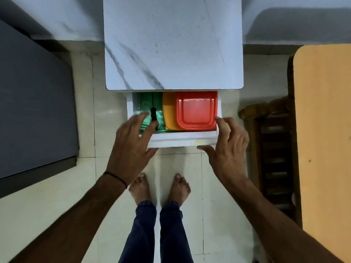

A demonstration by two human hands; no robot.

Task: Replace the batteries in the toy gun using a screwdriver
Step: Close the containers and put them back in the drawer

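Tiled floor (57, 205); marble-top desk (171, 44) at upper centre of the frame, its drawer (180, 139) pulled open.

- Screwdriver (153, 114): black handle, lying on a green liner (146, 103) in the drawer's left part.
- Left hand (131, 143): spread wide just over the handle, holding nothing.
- Right hand (228, 147): grips the drawer's front right corner.
- Red lid (196, 111): overlaps an orange lid (169, 111) in the right part.
- Toy gun, batteries: not in view.
- Risks: the spread fingers may knock the screwdriver deeper in; the drawer may slide if the right hand slackens.
- Writing: none readable.

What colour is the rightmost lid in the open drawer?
The rightmost lid in the drawer is red; the head view shows it best.
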